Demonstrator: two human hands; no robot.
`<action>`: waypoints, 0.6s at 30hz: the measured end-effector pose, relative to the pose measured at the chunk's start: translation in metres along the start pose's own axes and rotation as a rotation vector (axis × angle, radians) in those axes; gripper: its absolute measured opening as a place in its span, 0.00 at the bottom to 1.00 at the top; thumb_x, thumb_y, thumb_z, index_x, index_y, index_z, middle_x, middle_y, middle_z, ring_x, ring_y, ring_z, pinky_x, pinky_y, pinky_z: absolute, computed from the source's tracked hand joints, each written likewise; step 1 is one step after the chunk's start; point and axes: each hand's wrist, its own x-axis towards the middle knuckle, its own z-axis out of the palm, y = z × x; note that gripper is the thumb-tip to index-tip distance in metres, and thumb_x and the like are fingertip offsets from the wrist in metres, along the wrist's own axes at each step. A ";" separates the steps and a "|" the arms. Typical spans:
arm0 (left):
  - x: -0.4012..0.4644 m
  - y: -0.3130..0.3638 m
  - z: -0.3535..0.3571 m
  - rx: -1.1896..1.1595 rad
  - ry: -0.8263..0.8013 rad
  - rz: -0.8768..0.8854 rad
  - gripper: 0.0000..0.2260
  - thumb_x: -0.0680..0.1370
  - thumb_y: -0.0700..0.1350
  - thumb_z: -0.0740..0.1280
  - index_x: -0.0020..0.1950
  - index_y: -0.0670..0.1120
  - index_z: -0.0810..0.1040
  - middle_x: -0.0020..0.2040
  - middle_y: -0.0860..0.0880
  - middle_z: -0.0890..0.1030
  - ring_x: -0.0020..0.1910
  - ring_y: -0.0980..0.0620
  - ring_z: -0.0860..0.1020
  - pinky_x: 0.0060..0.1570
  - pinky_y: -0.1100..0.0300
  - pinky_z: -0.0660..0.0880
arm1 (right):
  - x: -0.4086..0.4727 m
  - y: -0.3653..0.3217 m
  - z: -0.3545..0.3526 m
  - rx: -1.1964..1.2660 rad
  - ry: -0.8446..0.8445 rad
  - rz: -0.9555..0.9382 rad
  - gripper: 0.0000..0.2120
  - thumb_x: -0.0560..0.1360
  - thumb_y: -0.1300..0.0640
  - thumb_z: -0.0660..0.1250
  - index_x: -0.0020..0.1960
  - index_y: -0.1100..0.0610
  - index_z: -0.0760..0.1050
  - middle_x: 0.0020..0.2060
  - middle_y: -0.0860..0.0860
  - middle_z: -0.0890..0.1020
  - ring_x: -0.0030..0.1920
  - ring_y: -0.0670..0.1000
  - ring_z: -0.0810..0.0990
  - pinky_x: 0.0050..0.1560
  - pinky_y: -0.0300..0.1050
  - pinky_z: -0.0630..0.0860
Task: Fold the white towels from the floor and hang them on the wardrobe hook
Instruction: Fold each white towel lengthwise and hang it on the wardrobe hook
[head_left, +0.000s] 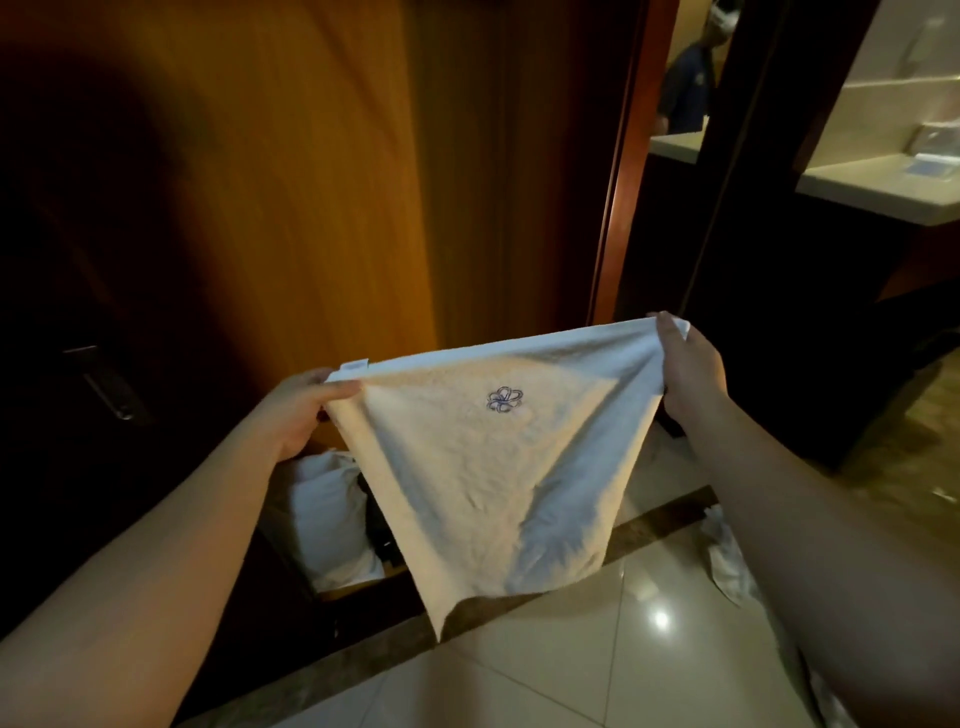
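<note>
Both forearms reach out, the left hand (298, 410) pinching one top corner of the white towel (488, 467) and the right hand (688, 364) pinching the other, so it hangs spread in the air above the tiled floor (597, 649), before the wooden door (260, 208). To fold it well, I'd bring the two corners together evenly, edges matched. It looks soft and creased, with a small blue flower emblem (504, 399) near the top; more white cloth (727, 561) lies on the floor at right.

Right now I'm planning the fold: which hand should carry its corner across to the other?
Probably the right hand. It pinches the higher towel corner with open space beside it, while the left hand sits lower, close to the wardrobe.
</note>
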 end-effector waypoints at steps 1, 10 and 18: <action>-0.002 0.003 0.001 -0.111 -0.005 0.044 0.17 0.73 0.42 0.74 0.61 0.43 0.80 0.58 0.45 0.82 0.56 0.45 0.80 0.51 0.53 0.75 | 0.002 -0.003 0.000 -0.006 -0.001 -0.007 0.27 0.79 0.36 0.64 0.72 0.50 0.74 0.64 0.55 0.80 0.63 0.58 0.80 0.64 0.60 0.78; -0.010 0.025 0.011 -0.383 0.141 0.145 0.17 0.82 0.46 0.67 0.70 0.44 0.76 0.60 0.43 0.83 0.56 0.44 0.82 0.50 0.52 0.79 | 0.007 -0.015 0.002 -0.024 -0.031 -0.010 0.26 0.81 0.40 0.64 0.71 0.55 0.74 0.58 0.56 0.82 0.57 0.56 0.82 0.62 0.58 0.79; -0.034 0.036 0.070 -0.419 0.267 0.191 0.08 0.80 0.43 0.68 0.55 0.43 0.85 0.47 0.45 0.86 0.44 0.46 0.84 0.42 0.56 0.78 | -0.029 -0.030 0.044 0.083 -0.141 0.215 0.25 0.80 0.42 0.67 0.71 0.55 0.73 0.58 0.57 0.81 0.58 0.59 0.81 0.62 0.59 0.79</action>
